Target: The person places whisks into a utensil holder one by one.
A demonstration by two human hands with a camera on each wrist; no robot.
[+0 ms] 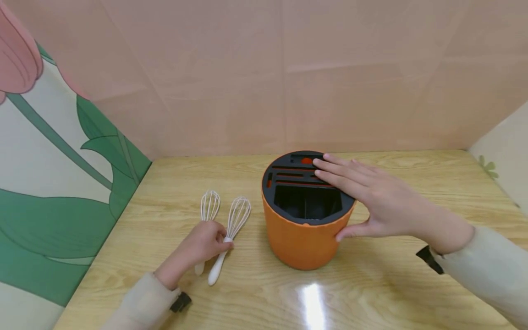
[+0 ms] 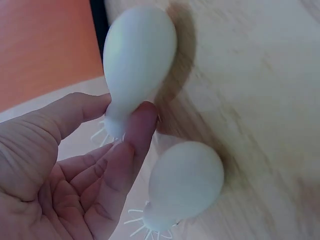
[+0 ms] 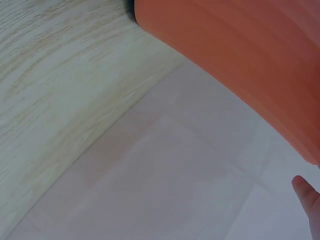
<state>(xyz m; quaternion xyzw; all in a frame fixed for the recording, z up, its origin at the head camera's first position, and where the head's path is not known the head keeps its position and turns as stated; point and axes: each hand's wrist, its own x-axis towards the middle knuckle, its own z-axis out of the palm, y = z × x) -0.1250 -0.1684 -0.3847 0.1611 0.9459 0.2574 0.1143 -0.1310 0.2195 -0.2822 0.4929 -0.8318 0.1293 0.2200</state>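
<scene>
My left hand [image 1: 205, 241] pinches a white whisk [image 1: 238, 215] between thumb and fingers, close to where the handle meets the wires. In the left wrist view, the held whisk's bulbous handle [image 2: 140, 55] points up past the fingertips. A second white whisk [image 1: 210, 205] lies beside it on the table, its middle hidden under the hand. To the right stands an orange utensil holder [image 1: 303, 245] with a black slotted top. My right hand [image 1: 385, 201] rests on the holder's right side, fingers extended over the top's edge and thumb lower on the wall.
Everything sits on a light wood-grain table [image 1: 255, 293]. A plain pinkish wall covering [image 1: 284, 91] rises behind its back edge. On the left is a panel [image 1: 49, 224] printed with green leaves and a pink flower.
</scene>
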